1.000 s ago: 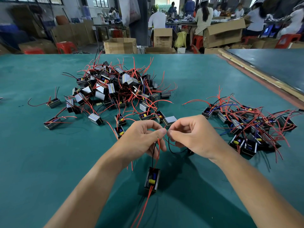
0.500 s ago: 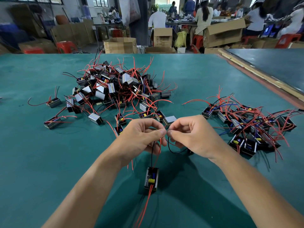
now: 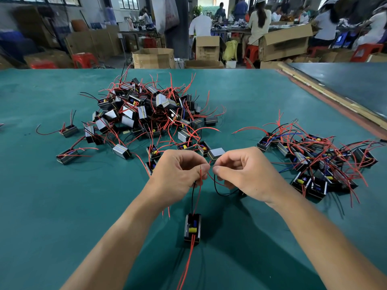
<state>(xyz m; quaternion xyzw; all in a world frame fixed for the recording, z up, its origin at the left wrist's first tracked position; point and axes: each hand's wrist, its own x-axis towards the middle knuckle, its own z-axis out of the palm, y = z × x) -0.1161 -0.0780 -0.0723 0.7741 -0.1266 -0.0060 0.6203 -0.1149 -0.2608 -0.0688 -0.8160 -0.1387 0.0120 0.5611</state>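
A small black module (image 3: pixel 192 229) with a yellow part inside hangs just above the green table (image 3: pixel 52 206), below my hands. Red and black wires rise from it. My left hand (image 3: pixel 178 176) pinches those wires between thumb and forefinger. My right hand (image 3: pixel 243 172) pinches a black wire (image 3: pixel 217 191) that loops down and under the hand. The fingertips of both hands sit a small gap apart. Two long red wires trail from the module toward me.
A big heap of modules with red wires (image 3: pixel 146 114) lies behind my hands on the left. A smaller heap (image 3: pixel 318 158) lies to the right. Loose modules (image 3: pixel 68 130) sit at the far left. Cardboard boxes (image 3: pixel 154 58) and seated people stand beyond the table.
My fingertips have drawn slightly apart, and a red wire end now sticks up at my left thumb. The module has stayed in place.
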